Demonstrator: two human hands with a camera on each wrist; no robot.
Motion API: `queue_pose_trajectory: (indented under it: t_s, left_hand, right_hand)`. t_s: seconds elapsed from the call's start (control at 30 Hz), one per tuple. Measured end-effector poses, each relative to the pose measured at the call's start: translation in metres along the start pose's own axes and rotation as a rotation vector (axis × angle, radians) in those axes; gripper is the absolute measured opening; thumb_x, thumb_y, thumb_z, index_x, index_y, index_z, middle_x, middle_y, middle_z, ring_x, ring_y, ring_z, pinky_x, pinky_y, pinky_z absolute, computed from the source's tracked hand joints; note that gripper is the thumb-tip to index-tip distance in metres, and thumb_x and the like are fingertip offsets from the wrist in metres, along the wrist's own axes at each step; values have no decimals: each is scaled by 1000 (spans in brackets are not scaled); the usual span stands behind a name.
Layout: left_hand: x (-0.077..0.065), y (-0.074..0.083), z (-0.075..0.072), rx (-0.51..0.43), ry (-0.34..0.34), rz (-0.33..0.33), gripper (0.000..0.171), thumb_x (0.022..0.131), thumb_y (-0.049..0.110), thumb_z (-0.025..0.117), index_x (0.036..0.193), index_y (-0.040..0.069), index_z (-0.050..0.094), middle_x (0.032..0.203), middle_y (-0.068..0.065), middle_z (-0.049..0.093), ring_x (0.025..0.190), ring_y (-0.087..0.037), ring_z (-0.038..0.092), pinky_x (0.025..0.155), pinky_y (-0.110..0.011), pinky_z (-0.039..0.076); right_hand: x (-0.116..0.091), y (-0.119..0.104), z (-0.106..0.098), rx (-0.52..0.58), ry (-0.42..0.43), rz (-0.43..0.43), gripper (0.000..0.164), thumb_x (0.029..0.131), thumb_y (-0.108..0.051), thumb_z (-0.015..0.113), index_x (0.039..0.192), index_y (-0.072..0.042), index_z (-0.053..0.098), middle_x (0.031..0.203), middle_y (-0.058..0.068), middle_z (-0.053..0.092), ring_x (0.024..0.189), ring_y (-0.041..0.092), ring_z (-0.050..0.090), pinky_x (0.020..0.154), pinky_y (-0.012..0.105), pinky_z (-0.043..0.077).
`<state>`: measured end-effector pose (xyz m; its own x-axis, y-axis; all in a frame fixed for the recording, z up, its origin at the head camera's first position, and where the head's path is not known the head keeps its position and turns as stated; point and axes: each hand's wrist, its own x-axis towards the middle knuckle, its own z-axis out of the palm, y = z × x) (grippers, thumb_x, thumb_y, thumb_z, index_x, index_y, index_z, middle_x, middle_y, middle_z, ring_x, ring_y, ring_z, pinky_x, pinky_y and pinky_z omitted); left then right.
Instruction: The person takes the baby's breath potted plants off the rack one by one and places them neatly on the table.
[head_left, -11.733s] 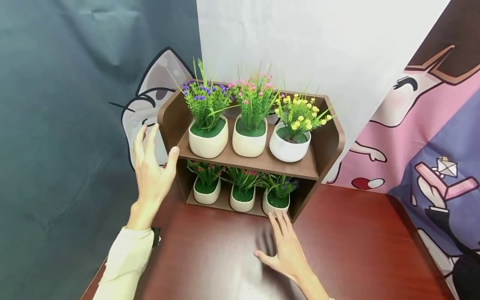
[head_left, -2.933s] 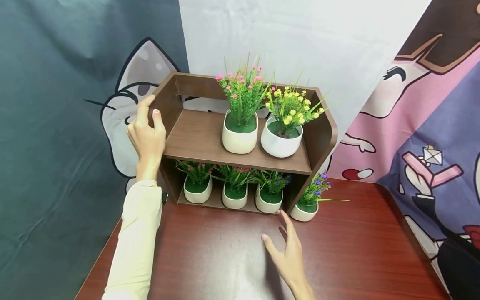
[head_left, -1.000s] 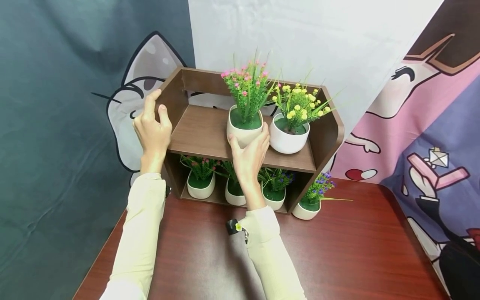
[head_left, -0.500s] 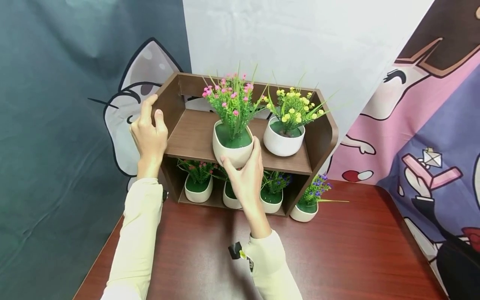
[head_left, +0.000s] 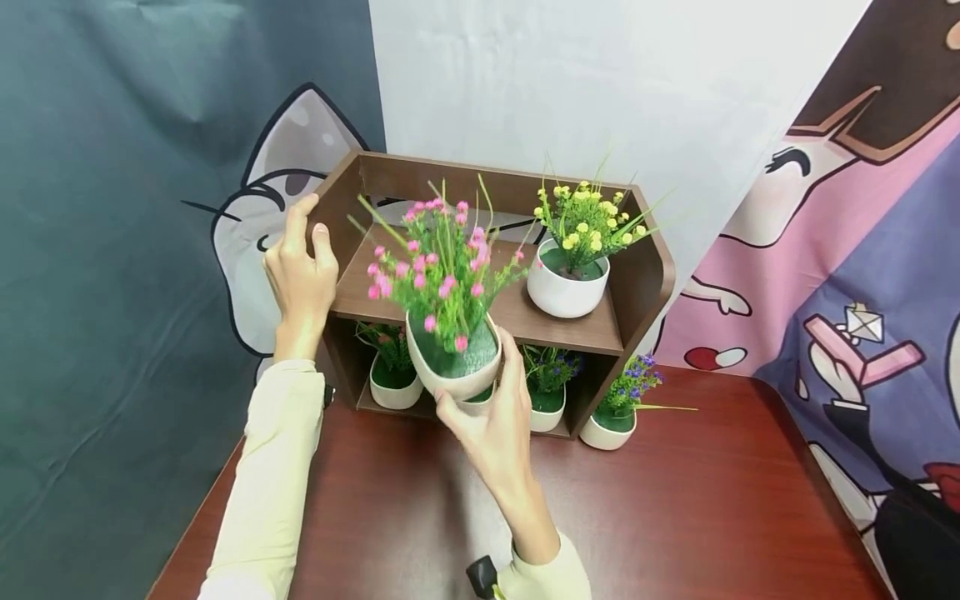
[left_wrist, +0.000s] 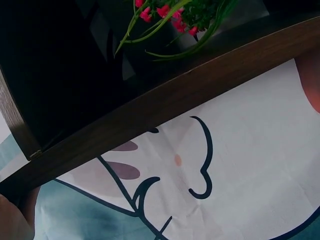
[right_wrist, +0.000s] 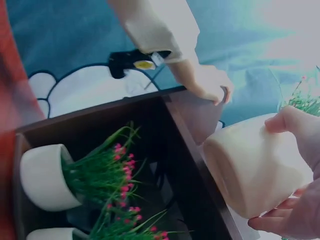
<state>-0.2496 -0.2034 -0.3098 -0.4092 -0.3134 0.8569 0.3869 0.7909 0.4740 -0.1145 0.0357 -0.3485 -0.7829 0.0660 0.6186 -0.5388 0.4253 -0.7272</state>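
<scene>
My right hand (head_left: 497,429) grips the cream pot of a potted plant with pink flowers (head_left: 453,358), thumb on one side and fingers on the other. The plant tilts and hangs in front of the two-tier brown shelf (head_left: 480,321); in the right wrist view its pot (right_wrist: 260,167) shows from the side and base. My left hand (head_left: 302,271) holds the upper edge of the shelf's left side panel, thumb on the inner side. On the top tier's right stands a white pot with yellow flowers (head_left: 570,283).
Potted plants line the lower tier, including a left one (head_left: 395,387) with red flowers. A pot with purple flowers (head_left: 609,429) stands on the red-brown table (head_left: 712,483), right of the shelf. Printed cloth (head_left: 150,250) hangs behind and at both sides.
The purple-flowered pot went from the top tier to the table earlier. Since then my right hand has gripped the pink-flowered plant, lifted it off the top tier, and brought it forward, tilting it.
</scene>
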Motion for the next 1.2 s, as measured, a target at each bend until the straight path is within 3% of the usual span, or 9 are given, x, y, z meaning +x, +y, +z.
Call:
queue_pose_trajectory:
  t_s: [0.1,0.2,0.33,0.47,0.67,0.77,0.93,1.07,1.2]
  left_hand:
    - [-1,0,1,-6,-4,-17,34,91,16,47,122,13,61,59,-19,52,46,-30,37,51,-38,24]
    - [-4,-1,0,-7,-13,-28,34,92,16,47,122,13,61,64,-20,56,48,-31,39,52,-38,25]
    - [-8,-2,-1,-7,-28,-26,33,91,14,47,122,10,60,69,-21,59,47,-31,39,51,-38,25]
    - [-9,-1,0,-8,-30,-20,34,92,15,47,123,11,60,58,-19,52,45,-29,35,50,-37,22]
    - [-3,0,0,-4,-21,-23,34,92,15,46,123,12,60,59,-19,53,45,-27,34,50,-36,22]
    - [0,0,-2,7,-4,-34,35,91,15,46,123,13,61,58,-18,51,45,-24,31,50,-35,20]
    - [2,0,0,16,2,-29,35,90,15,47,122,13,62,54,-16,48,46,-14,26,50,-33,19]
    - [0,0,2,13,4,-33,34,90,15,49,121,13,62,54,-16,49,47,-2,22,50,-34,19]
    - [-2,1,4,14,25,-56,33,89,14,51,119,12,63,56,-17,52,48,-2,22,51,-35,20]
  right_hand:
    - [-17,6,-6,27,9,-6,86,59,-14,77,136,-9,38,127,5,49,109,17,54,84,33,46]
    - [-41,20,-13,4,10,-3,86,57,-15,77,135,-7,40,124,8,52,104,20,57,80,33,49]
    - [-77,50,-26,-51,-3,14,89,54,-14,79,134,-5,41,123,9,54,105,22,56,87,29,45]
    - [-111,83,-46,-91,-2,24,92,49,-9,82,132,-3,43,121,11,54,107,21,54,90,21,40]
    - [-147,123,-81,-208,42,58,92,44,-1,84,127,6,44,116,17,56,107,7,52,86,15,40]
    - [-156,138,-96,-250,78,132,91,43,3,84,124,8,44,115,20,56,106,-3,47,84,11,38]
    - [-166,154,-115,-338,207,249,89,44,6,84,123,9,43,112,21,56,101,-11,44,81,5,35]
    - [-168,162,-132,-369,359,340,87,48,8,83,125,9,41,114,19,53,99,-11,44,79,3,34]
    - [-163,175,-155,-400,493,457,84,55,5,81,127,6,38,115,12,49,98,-9,41,81,6,34]
